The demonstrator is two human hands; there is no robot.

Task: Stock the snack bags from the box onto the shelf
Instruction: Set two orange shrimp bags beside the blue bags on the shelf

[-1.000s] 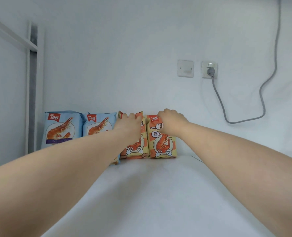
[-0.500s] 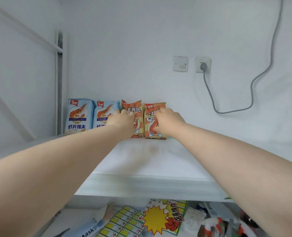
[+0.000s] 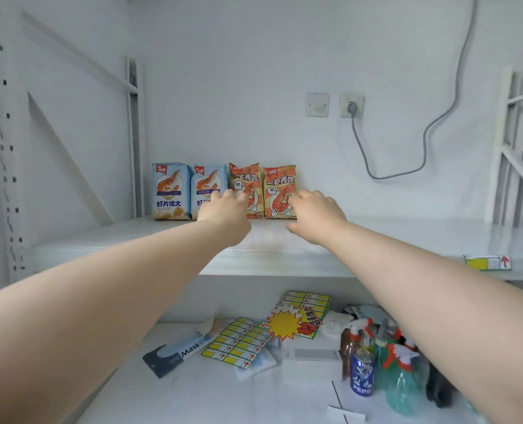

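Several snack bags stand upright in a row at the back of the white shelf (image 3: 407,237): two blue shrimp-chip bags (image 3: 171,191) (image 3: 208,185) on the left, two orange ones (image 3: 245,182) (image 3: 280,186) on the right. My left hand (image 3: 223,214) hovers in front of the second blue bag and the first orange bag, fingers relaxed, holding nothing. My right hand (image 3: 315,214) is just right of the second orange bag, fingers spread, holding nothing. The box is not in view.
A grey cable (image 3: 422,142) hangs from a wall socket (image 3: 351,104) behind the shelf. The lower shelf holds a mask box (image 3: 174,354), label sheets (image 3: 239,342), spray bottles (image 3: 398,371) and a can (image 3: 362,374). White shelf uprights stand left (image 3: 133,136) and right.
Both hands have let go of the orange bags and drawn back toward me. The camera has pulled away and tilted down, bringing the lower shelf into view.
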